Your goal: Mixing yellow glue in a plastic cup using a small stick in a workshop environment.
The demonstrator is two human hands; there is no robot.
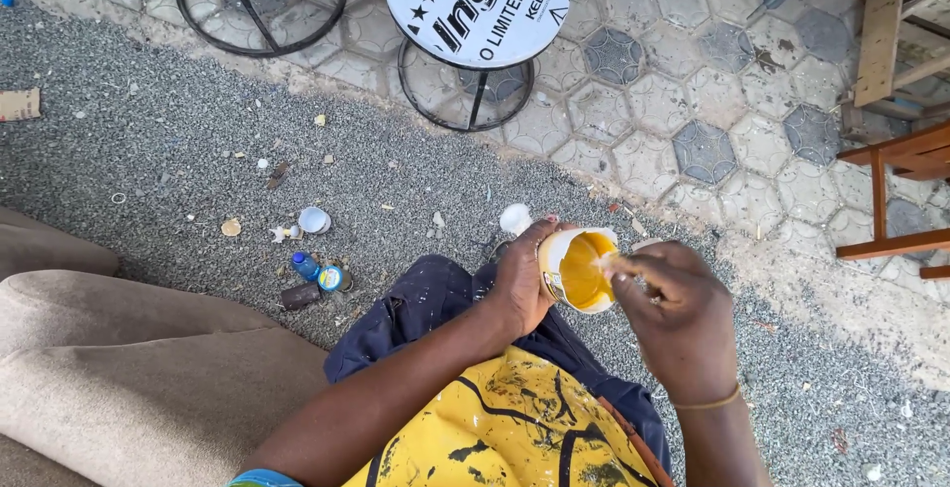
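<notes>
Hard to make out: a thin pale stick or brush handle pinched in the fingers of the right hand, its lower end hidden by the knuckles, so perhaps a brush, but not sure. Cut off at the bottom edge: both forearms and the yellow apron with black paint marks. Cut off at the top: a round white sign board on a black metal ring stand, and a second ring stand beside it. Cut off at the right: wooden furniture legs in brown. Partly seen at the left: a beige cushion or sofa.

Held in the left hand: a small open tin, tilted toward the camera, gripped around its side with fingers closed on it. Inside the tin: yellow paint coating the bottom and the wall. Position of the tin: above the knees in dark blue trousers, between both hands, touching the tip of the stick. Right hand clenched around the stick, just beside the tin rim.

On the grey gravel ground to the left of the knee: a small blue bottle, a little round tin, a dark brown object, too small to identify, and a white cap. Near the left hand: one more white cap. Contents of these small containers not visible.
</notes>
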